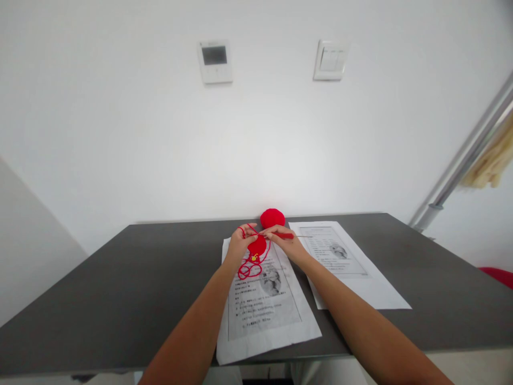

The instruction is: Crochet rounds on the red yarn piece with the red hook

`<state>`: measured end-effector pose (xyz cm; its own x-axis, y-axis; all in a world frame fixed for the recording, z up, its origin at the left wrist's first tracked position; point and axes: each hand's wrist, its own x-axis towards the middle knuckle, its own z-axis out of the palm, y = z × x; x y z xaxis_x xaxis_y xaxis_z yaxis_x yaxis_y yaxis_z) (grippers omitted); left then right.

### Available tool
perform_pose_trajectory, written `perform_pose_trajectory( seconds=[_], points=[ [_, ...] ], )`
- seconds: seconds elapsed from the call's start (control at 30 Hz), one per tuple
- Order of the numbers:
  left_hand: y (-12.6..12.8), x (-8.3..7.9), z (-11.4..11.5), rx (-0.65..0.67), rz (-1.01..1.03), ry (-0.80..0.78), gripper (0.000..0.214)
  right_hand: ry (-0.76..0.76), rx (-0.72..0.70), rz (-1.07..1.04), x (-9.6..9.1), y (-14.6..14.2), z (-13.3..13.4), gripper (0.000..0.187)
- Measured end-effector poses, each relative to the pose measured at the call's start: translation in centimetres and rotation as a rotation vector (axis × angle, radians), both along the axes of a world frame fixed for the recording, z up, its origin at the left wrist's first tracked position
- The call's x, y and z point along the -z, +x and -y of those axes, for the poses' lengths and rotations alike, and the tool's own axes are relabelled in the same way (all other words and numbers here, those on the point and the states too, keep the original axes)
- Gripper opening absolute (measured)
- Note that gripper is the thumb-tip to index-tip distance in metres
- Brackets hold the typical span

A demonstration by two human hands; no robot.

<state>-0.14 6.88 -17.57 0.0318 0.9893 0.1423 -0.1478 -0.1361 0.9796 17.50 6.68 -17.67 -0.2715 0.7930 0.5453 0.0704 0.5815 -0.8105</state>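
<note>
My left hand (240, 241) is closed, pinching a small red crocheted piece (257, 245) with red yarn looped over its fingers. A loose tangle of the red yarn (249, 267) hangs below it, with a small yellow marker on the piece. My right hand (285, 241) is closed on a red-handled crochet hook (282, 235), its tip at the piece. Both hands hover over a printed sheet (266, 305). A red yarn ball (272, 217) sits just behind the hands on the dark table (120, 283).
A second printed sheet (344, 264) lies to the right on the table. A white wall with a control panel (215, 61) and a light switch (331, 59) rises behind. A slanted metal pole (465, 160) stands at the right, and something red (499, 275) shows beyond the table's right edge.
</note>
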Motion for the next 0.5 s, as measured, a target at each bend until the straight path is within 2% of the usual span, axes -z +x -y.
perform_pose_trajectory(
  seconds=[0.13,0.5],
  points=[
    [-0.32,0.23,-0.31,0.046,0.062,-0.048,0.023,0.025,-0.011,0.001,-0.09,-0.23,0.47,0.021],
    [-0.57,0.15,-0.31,0.143,0.159,-0.108,0.023,0.020,0.068,-0.082,-0.24,-0.67,0.82,0.022]
  ],
)
